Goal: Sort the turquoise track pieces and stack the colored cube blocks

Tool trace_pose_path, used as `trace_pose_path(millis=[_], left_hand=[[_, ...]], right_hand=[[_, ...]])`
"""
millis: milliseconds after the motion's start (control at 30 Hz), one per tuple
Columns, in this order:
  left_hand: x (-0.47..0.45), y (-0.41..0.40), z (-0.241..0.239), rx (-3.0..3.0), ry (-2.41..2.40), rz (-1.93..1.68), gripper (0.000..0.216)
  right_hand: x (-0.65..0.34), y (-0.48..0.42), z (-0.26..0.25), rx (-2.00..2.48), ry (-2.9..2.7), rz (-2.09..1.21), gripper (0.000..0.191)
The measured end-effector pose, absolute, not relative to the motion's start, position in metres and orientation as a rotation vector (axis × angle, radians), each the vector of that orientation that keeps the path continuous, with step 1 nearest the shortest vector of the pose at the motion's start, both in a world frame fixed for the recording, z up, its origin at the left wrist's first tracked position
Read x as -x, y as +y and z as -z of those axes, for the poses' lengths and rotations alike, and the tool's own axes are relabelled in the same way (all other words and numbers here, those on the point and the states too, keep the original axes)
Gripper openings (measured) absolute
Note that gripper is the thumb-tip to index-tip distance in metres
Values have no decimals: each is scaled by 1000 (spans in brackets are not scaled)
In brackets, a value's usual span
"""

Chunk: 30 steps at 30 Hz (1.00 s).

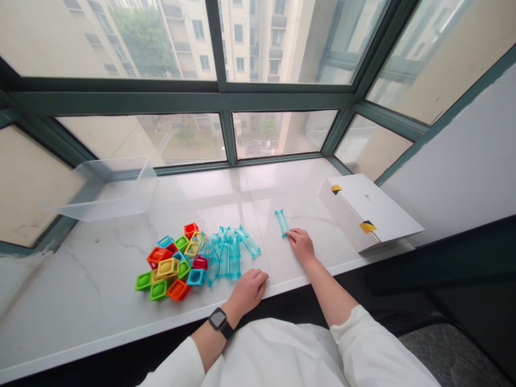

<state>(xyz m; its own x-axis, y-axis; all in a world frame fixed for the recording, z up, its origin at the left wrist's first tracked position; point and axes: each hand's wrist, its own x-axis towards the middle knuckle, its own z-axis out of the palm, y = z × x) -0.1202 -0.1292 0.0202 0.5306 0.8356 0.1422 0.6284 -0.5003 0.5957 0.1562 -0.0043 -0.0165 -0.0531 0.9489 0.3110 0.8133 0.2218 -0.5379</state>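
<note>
Head view. My right hand (300, 244), fingers bent, touches a translucent blue track piece (281, 222) on the marble windowsill (193, 193); whether gripped, I cannot tell. My left hand (249, 290) rests loosely curled, palm hidden. Left, an open transparent bin (133, 208); right, a closed white box (381, 207), contents hidden.

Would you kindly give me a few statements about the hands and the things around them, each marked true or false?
1. The right hand touches a separate blue piece. True.
2. The watch is on the right wrist. False: the watch is on the left wrist.
3. The white box lies to the right of that blue piece. True.
4. The clear bin holds the coloured blocks. False: the coloured blocks lie piled on the white sill, outside the clear bin.
</note>
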Motion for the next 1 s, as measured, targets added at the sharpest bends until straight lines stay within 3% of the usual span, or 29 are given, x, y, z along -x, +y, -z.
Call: trace_pose_path(millis=[700, 767, 1000], left_hand=[[121, -130, -10, -2375, 1164, -628, 21], [120, -130, -9, -2383, 1156, -637, 23], [120, -134, -7, -2383, 1205, -574, 32]], right_hand=[[-145, -28, 12, 1463, -1679, -107, 27], [-128, -41, 4, 1414, -1696, -188, 25], [-49, -69, -40, 1329, -1921, -935, 22]])
